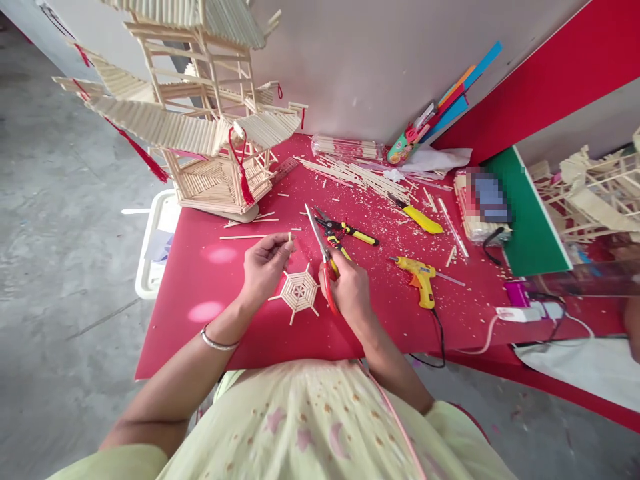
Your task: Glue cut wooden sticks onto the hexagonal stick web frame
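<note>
My left hand [269, 261] pinches a short wooden stick [289, 237] upright between thumb and fingers. In my right hand [349, 288] is a pair of scissors [317, 230] with red handles, its blades pointing up and away from me. Between my hands, flat on the red table, lies a web-shaped hexagon of small sticks [299, 291] with spokes poking out. Just beyond the right hand, partly behind the scissors, rest yellow-and-black cutting pliers [353, 232]. A longer thin stick [243, 237] lies beside the left hand.
A stick-built pagoda [215, 133] with red tassels stands at the back left. Loose sticks [350, 175] and shavings lie behind. A yellow-handled knife [423, 219], a yellow glue gun [424, 280] with its cord, and a pen holder [400, 148] are to the right. The red table's [200, 347] edge is near my body.
</note>
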`<state>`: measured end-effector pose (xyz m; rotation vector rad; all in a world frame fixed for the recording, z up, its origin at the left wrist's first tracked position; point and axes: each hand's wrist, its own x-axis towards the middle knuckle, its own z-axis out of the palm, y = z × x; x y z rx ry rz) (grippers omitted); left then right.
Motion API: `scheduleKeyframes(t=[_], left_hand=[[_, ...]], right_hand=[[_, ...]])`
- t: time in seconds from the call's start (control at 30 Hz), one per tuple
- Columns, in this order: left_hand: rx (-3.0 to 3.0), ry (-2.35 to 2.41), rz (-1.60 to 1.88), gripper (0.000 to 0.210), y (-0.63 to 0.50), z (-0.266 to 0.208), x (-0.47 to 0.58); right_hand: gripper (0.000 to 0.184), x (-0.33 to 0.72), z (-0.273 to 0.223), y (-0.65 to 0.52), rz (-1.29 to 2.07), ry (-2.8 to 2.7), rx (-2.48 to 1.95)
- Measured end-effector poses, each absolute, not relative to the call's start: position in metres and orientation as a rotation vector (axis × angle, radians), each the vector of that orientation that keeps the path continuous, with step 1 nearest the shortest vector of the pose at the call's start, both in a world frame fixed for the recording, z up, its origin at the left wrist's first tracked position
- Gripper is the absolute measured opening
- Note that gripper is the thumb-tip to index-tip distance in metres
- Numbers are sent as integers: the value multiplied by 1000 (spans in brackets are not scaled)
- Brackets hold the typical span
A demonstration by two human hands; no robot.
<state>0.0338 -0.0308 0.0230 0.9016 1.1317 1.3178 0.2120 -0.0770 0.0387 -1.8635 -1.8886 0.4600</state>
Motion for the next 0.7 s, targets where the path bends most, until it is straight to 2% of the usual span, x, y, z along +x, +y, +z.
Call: scheduleKeyframes(t=[0.17,0.47,0.7], left_hand=[[908,1139,1275,29,-28,24,29],[867,1069,1112,33,-16,26,8],[1296,1192,853,27,-13,18,4]], right_hand=[[49,221,44,-88,458,-1968,-1868],[47,262,30,-151,332,-2016,-2086],[50,291,28,-186,193,-2114,-2256]])
